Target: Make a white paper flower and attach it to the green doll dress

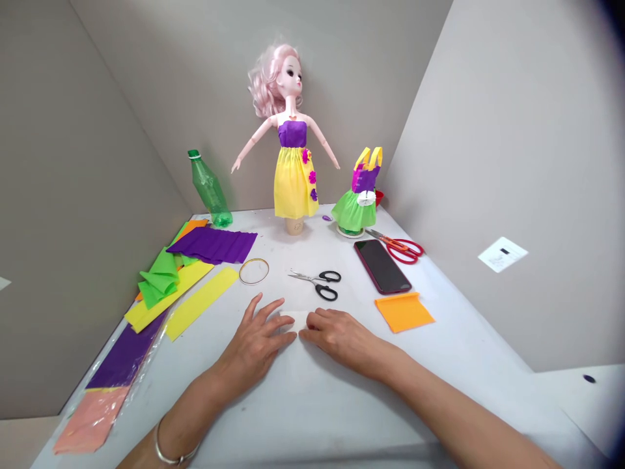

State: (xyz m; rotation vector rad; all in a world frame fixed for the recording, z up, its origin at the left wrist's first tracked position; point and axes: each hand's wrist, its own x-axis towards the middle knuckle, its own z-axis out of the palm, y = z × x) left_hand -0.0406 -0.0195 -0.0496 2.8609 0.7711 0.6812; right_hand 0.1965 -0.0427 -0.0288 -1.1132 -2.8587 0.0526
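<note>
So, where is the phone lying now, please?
In the head view, the phone lies right of the black scissors, with the red scissors just beyond it and the orange paper just nearer the person.

Bright, even light fills the scene, soft and with no clear single source, and the white tabletop (312, 417) stays pale without burning out. Faint, soft-edged shadows lie under the left hand (254, 335) and the right hand (342, 335). The black smartphone (381, 267) carries a dull sheen. Wide-angle distortion makes the grey walls (73, 195) lean and stretches the edges, and a dark blurred patch (610, 39) closes in at the upper right corner. The middle stays sharp.
</note>
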